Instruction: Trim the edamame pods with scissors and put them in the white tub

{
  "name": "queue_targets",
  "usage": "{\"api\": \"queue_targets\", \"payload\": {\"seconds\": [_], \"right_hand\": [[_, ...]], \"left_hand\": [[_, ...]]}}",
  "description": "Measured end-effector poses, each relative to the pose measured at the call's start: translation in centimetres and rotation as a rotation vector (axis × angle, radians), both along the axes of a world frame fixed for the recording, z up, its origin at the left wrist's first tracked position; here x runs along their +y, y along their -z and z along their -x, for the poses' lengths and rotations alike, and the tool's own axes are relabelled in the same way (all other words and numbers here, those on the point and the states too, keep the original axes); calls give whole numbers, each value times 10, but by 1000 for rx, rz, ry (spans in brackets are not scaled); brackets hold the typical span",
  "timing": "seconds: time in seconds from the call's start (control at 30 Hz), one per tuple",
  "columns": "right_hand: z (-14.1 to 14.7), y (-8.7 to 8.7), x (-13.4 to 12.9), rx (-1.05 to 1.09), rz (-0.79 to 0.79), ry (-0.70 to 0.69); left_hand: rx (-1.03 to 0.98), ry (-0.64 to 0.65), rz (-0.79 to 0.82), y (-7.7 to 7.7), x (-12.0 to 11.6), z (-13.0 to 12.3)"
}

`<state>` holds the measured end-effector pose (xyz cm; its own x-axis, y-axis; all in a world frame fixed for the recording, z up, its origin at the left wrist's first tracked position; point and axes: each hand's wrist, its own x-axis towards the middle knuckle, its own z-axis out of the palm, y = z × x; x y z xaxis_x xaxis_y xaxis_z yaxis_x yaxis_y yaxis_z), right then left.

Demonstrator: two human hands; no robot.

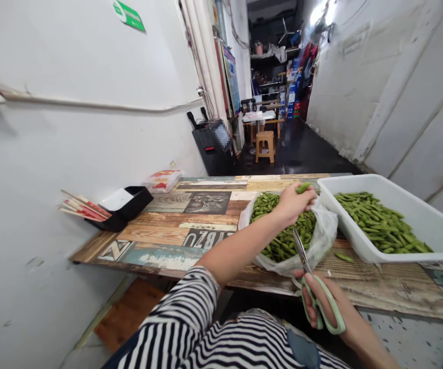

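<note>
My left hand (291, 206) reaches over a white plastic bag (327, 230) full of green edamame pods (285, 243). Between its closed fingertips is a single edamame pod (303, 188). Lower down, at the table's near edge, my right hand (327, 297) grips a pair of scissors (301, 248) by the pale green handles. The blades point up toward the bag and look closed or nearly so. Right of the bag, a white plastic tub (406, 259) holds a heap of pods (379, 220). One loose pod (343, 257) lies on the table between bag and tub.
The wood-patterned table (160, 233) meets a white wall on the left. Along that side sit a black holder (108, 223) with chopsticks and a plastic packet (163, 181). Beyond the table are a black machine (209, 148), a stool (265, 146) and stacked boxes (293, 92).
</note>
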<state>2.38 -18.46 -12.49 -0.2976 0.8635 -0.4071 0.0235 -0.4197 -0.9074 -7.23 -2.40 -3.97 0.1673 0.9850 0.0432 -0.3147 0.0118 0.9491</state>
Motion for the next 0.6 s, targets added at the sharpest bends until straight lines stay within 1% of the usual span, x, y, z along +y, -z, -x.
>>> {"api": "queue_targets", "payload": {"seconds": [0.03,0.07,0.13,0.17,0.2,0.23,0.27,0.3,0.33,0.37,0.4,0.43,0.47,0.53,0.6], "right_hand": [[-2,3,-2,-3,-1,2],[-5,6,-5,-7,-1,8],[-11,12,-8,-25,3,17],[-14,16,-9,-31,0,20],[-18,18,-9,-34,-10,22],[-21,20,-10,-31,-27,23],[-24,21,-11,-21,-45,26],[-26,21,-11,-6,-60,29],[-28,20,-12,9,-74,30],[-29,19,-12,24,-76,38],[-30,16,-12,32,-80,42],[-29,14,-12,36,-86,43],[-28,11,-12,39,-92,45],[-23,7,-10,36,-104,46],[-17,6,-8,34,-102,47]], "left_hand": [[59,-25,-33,-8,11,-20],[150,-3,-50,-15,21,-39],[378,217,-73,-26,35,-70],[519,300,-119,-31,38,-80],[648,351,-204,-34,39,-84],[755,353,-316,-36,38,-82],[827,322,-438,-38,36,-74],[869,280,-557,-38,33,-61],[875,253,-611,-37,30,-43],[887,280,-617,-35,27,-21],[935,331,-617,-31,25,4],[1011,350,-611,-26,23,28],[1103,325,-591,-18,21,51],[1284,214,-497,2,15,88],[1405,187,-414,25,6,108]]}}
